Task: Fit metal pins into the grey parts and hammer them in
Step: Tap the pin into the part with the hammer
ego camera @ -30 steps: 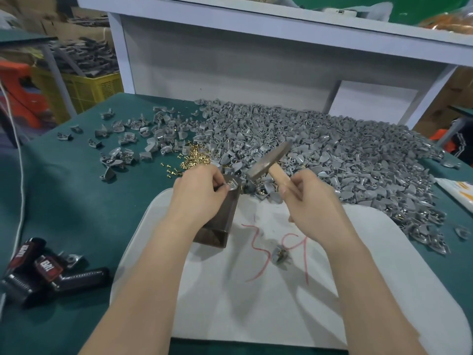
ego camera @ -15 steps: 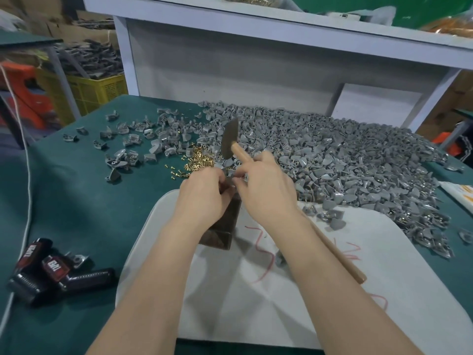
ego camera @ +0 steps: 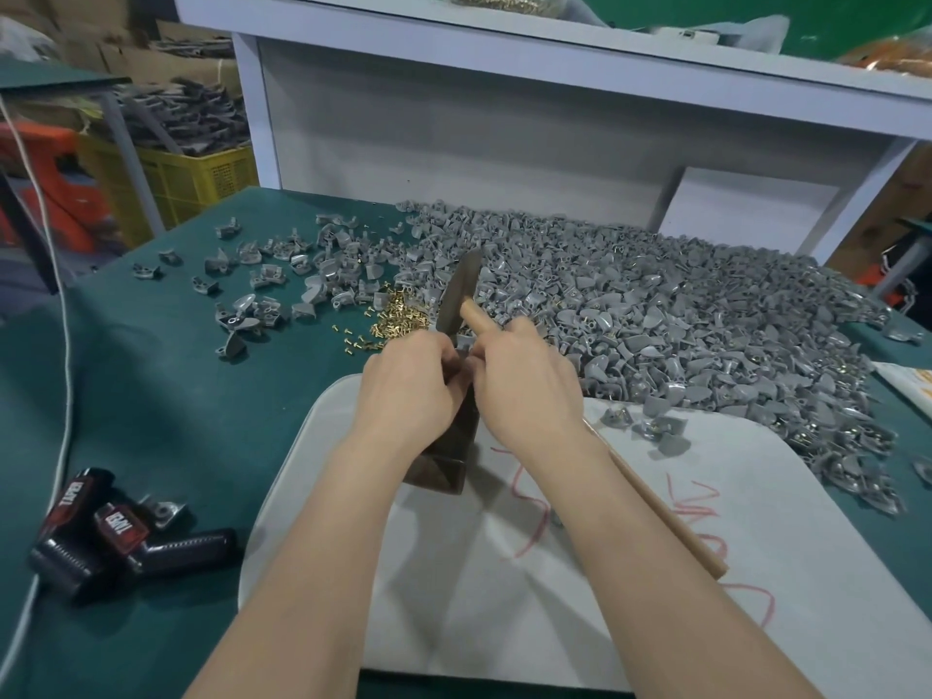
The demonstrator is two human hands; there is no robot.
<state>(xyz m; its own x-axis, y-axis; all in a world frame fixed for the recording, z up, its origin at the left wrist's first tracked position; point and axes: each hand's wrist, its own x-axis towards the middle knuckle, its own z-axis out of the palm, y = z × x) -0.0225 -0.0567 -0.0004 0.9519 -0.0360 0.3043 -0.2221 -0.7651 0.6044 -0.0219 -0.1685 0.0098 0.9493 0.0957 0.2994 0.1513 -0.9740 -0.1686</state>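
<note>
Right now you are at the fitting step: your left hand (ego camera: 408, 391) pinches a grey part (ego camera: 464, 340) on top of the dark block (ego camera: 449, 456), while your right hand (ego camera: 529, 391) grips the hammer (ego camera: 459, 290), head tipped up, with its fingertips meeting at the part. The pin is hidden between your fingers, so whether it is seated cannot be told. Next you probably need to set it upright, bring the hammer head round and tap squarely, left fingers clear.

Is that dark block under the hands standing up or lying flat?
Standing up: the dark block rests on end on the white board; the left hand and right hand meet at its top.
</note>
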